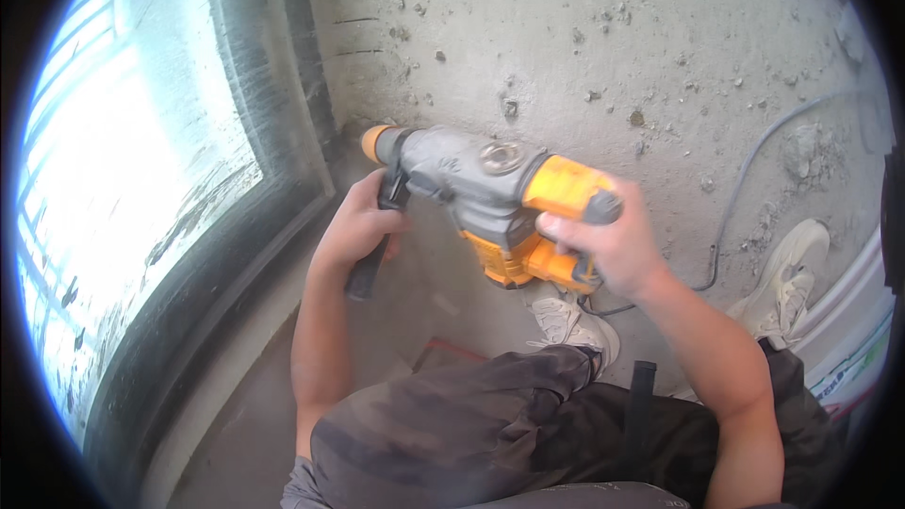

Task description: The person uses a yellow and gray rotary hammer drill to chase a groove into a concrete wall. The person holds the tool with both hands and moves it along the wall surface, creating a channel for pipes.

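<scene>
A grey and yellow rotary hammer drill (462, 174) lies across the middle of the view, its orange-ringed nose pointing left at the corner beside the window frame. Wrapped round the black side handle (366, 269) near the nose is my left hand (356, 226). At the other end, my right hand (613, 240) grips the yellow rear handle. A dark power cord (721, 236) runs from the drill's rear end off to the right over the floor. Whether a bit touches the wall is hidden by the nose and dust.
A dark-framed window (273, 132) with bright glass stands at left. Rubble (636, 118) is strewn over the concrete floor (471, 38). My shoes (570, 325) are near the drill's body and farther right. A white bag-like object (858, 330) sits at the right edge.
</scene>
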Action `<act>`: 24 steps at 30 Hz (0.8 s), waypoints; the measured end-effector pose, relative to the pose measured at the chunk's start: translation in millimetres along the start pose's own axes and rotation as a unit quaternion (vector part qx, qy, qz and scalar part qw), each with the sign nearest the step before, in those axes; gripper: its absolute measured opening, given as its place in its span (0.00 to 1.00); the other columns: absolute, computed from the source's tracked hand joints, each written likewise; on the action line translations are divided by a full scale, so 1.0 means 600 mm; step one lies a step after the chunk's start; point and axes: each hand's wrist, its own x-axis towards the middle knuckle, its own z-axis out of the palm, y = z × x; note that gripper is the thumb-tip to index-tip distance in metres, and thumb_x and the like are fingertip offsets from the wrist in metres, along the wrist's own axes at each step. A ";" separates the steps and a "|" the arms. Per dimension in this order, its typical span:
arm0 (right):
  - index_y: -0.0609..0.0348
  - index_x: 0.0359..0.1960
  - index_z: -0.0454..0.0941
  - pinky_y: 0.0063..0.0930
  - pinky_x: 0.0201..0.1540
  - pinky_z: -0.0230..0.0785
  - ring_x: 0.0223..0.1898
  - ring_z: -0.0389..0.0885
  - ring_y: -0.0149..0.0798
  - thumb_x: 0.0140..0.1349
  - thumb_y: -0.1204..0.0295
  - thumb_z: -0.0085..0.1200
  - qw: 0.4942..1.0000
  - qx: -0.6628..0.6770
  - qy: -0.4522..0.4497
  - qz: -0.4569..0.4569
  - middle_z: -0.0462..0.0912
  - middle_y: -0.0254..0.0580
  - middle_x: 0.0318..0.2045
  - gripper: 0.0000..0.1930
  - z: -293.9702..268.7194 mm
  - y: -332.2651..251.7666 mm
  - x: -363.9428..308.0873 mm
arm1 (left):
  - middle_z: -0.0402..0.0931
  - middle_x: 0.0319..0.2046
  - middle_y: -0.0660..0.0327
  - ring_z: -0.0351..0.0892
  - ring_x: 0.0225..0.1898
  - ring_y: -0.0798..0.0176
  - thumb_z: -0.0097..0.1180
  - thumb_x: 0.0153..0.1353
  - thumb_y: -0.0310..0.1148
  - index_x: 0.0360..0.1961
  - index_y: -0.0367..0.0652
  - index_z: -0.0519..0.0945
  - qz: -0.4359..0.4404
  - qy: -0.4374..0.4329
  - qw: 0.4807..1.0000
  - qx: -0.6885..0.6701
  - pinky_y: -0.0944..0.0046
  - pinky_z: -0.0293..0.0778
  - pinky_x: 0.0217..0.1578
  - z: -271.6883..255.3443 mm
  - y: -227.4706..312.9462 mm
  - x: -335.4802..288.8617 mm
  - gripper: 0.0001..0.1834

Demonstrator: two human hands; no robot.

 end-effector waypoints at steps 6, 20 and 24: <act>0.65 0.48 0.86 0.27 0.38 0.78 0.31 0.84 0.30 0.61 0.75 0.72 0.998 0.064 0.015 0.025 0.87 0.37 0.35 0.15 -0.072 0.004 -0.017 | 0.74 0.29 0.61 0.79 0.20 0.65 0.64 0.55 0.25 0.53 0.34 0.75 -0.018 0.018 0.998 0.050 0.61 0.76 0.23 0.057 0.068 -0.028 0.24; 0.65 0.46 0.85 0.27 0.37 0.76 0.30 0.83 0.30 0.59 0.76 0.71 0.994 0.094 0.021 0.047 0.86 0.37 0.33 0.15 -0.084 0.006 -0.017 | 0.74 0.27 0.62 0.80 0.20 0.65 0.62 0.55 0.23 0.57 0.31 0.74 -0.039 0.000 0.996 0.076 0.62 0.77 0.23 0.056 0.097 -0.027 0.26; 0.65 0.46 0.85 0.27 0.37 0.77 0.30 0.84 0.31 0.58 0.76 0.71 0.993 0.099 0.031 0.057 0.86 0.38 0.33 0.15 -0.093 -0.009 -0.015 | 0.74 0.28 0.61 0.79 0.20 0.65 0.62 0.56 0.23 0.59 0.31 0.74 -0.040 -0.004 0.998 0.052 0.62 0.77 0.23 0.061 0.096 -0.028 0.27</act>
